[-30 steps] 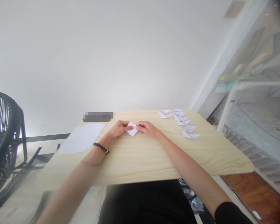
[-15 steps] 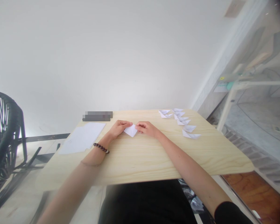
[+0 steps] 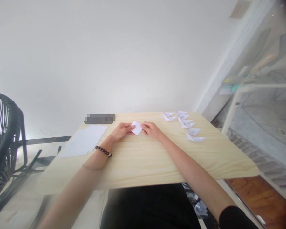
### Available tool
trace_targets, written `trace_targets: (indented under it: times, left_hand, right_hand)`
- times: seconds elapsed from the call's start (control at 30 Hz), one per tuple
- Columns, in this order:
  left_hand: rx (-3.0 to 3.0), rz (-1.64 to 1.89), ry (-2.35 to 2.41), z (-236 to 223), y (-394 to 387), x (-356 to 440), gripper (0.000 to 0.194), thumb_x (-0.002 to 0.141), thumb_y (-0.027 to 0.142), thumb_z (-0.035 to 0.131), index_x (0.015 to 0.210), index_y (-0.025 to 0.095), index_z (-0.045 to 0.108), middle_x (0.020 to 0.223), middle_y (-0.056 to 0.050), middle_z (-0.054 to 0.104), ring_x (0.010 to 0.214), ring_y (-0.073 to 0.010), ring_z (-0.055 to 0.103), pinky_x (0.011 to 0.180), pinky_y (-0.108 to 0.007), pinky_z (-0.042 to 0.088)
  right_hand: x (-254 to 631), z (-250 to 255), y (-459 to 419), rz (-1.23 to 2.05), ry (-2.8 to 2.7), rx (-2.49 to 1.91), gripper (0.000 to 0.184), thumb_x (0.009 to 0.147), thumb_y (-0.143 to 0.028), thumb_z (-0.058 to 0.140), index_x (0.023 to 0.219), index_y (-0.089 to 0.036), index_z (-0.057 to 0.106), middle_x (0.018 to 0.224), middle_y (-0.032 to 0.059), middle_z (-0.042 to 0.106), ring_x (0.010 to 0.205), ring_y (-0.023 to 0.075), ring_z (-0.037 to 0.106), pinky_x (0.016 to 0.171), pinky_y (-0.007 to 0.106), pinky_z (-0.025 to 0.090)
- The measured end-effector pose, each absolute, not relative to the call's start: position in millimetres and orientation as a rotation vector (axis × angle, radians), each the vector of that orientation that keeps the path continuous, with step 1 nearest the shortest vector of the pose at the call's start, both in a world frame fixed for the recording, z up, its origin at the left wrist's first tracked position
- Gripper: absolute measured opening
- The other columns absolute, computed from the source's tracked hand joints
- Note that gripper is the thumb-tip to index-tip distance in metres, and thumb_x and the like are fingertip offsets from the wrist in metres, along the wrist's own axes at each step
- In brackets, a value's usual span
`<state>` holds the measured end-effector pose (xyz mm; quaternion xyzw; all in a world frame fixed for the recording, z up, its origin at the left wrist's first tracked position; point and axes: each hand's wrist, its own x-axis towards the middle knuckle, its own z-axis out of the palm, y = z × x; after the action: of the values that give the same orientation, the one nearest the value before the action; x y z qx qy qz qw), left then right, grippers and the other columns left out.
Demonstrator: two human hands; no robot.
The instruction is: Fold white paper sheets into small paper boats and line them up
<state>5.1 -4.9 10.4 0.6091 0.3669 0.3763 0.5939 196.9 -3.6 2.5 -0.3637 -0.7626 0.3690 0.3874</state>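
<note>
A small folded piece of white paper (image 3: 136, 128), diamond-shaped from above, is held over the middle of the wooden table. My left hand (image 3: 122, 130) pinches its left side, thumb on top and fingers beneath. At its right corner, my right hand (image 3: 151, 129) grips the paper between thumb and fingers. Both hands are closed. Several folded white paper boats (image 3: 186, 123) stand to the right on the table. Left of my left forearm lies a stack of flat white paper sheets (image 3: 84, 140).
The pale wooden table (image 3: 143, 168) meets a white wall at its far edge. A blurred-out dark object (image 3: 99, 119) sits at the back left. A dark woven chair (image 3: 8, 136) stands at the left, and a white metal frame (image 3: 233, 108) at the right.
The folded paper has been turned and shifted slightly right and away from me, now showing as a fuller diamond. My left thumb lies farther over its face; my right hand has moved slightly.
</note>
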Motion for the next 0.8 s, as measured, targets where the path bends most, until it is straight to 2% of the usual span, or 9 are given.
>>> trace_targets:
  times: [0.37, 0.67, 0.8]
  left_hand:
    - [1.337, 0.858, 0.752, 10.9, -5.5, 4.6, 0.039, 0.071, 0.035, 0.058, 0.101, 0.011, 0.059, 0.098, -0.010, 0.061, 0.093, -0.0214, 0.053, 0.078, -0.034, 0.044]
    - [1.399, 0.916, 0.811, 14.7, -8.7, 8.5, 0.043, 0.068, 0.037, 0.060, 0.103, 0.013, 0.057, 0.097, -0.010, 0.060, 0.092, -0.0219, 0.053, 0.075, -0.035, 0.044]
    - [1.467, 0.914, 0.892, 13.9, -8.2, 9.5, 0.039, 0.065, 0.038, 0.061, 0.094, 0.011, 0.060, 0.088, -0.008, 0.062, 0.080, -0.0184, 0.055, 0.069, -0.030, 0.044]
  right_hand:
    - [196.0, -1.6, -1.1, 0.950, -1.790, -0.973, 0.035, 0.079, -0.046, 0.037, 0.060, -0.016, 0.042, 0.048, -0.0045, 0.044, 0.043, 0.0060, 0.040, 0.046, 0.018, 0.034]
    - [195.6, -2.3, 0.0, 0.944, -1.802, -0.975, 0.033, 0.078, -0.045, 0.037, 0.063, -0.016, 0.045, 0.048, -0.0043, 0.044, 0.044, 0.0062, 0.041, 0.046, 0.018, 0.034]
    - [194.5, -2.5, -1.7, 0.959, -1.890, -0.992, 0.032, 0.078, -0.043, 0.039, 0.062, -0.015, 0.047, 0.052, -0.0027, 0.048, 0.046, 0.0068, 0.044, 0.047, 0.019, 0.035]
